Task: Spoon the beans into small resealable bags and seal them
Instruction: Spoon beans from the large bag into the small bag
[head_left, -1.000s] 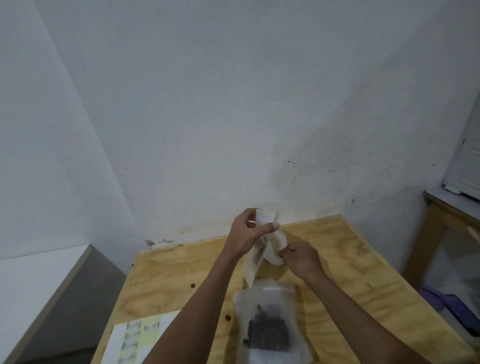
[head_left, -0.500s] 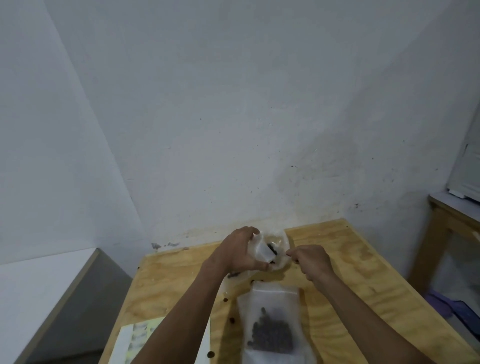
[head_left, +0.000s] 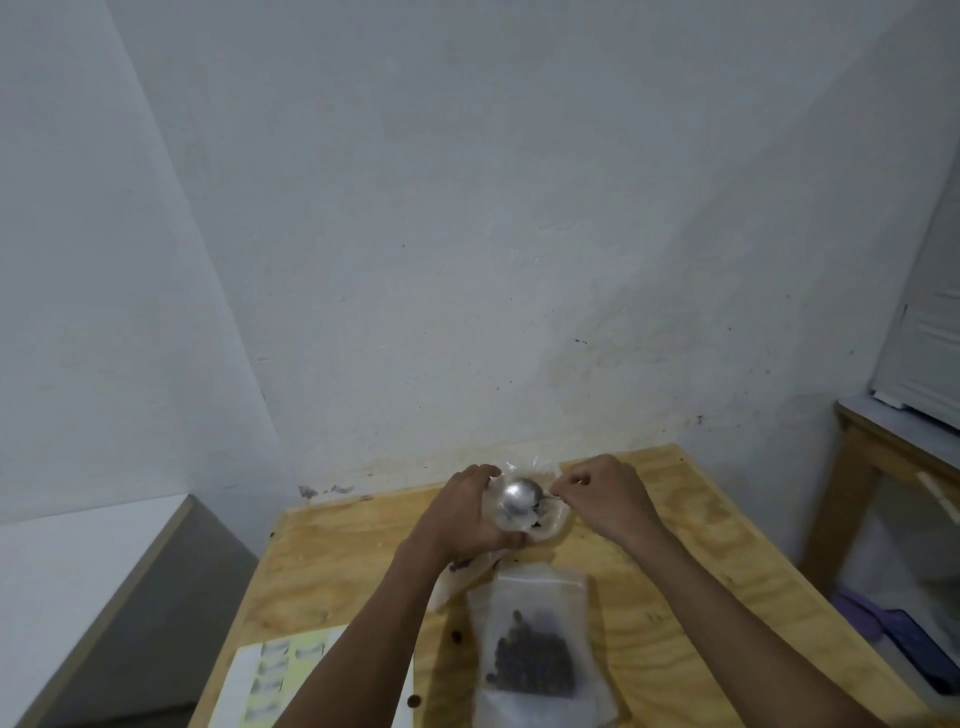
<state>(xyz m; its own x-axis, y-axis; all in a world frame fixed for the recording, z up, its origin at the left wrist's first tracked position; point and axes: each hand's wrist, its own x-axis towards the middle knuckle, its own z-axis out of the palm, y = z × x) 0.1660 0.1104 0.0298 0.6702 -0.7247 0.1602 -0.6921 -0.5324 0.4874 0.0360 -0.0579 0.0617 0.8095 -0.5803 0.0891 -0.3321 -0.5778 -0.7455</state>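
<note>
My left hand (head_left: 462, 514) grips a small clear resealable bag (head_left: 550, 522) near the far edge of the wooden table (head_left: 675, 561). My right hand (head_left: 605, 496) pinches the handle of a metal spoon (head_left: 517, 499), whose bowl sits at the bag's mouth. A few dark beans show at the bag's lower edge. Closer to me lies a larger clear bag of dark beans (head_left: 535, 654), flat on the table.
A sheet of yellow and white labels (head_left: 265, 675) lies at the table's near left. A few loose beans (head_left: 413, 701) dot the wood. A grey ledge stands to the left, a wooden side table (head_left: 872, 457) to the right, a white wall behind.
Both hands came down from above the table to its surface with the small bag. The spoon's bowl now shows at the bag's mouth, where it was not seen before.
</note>
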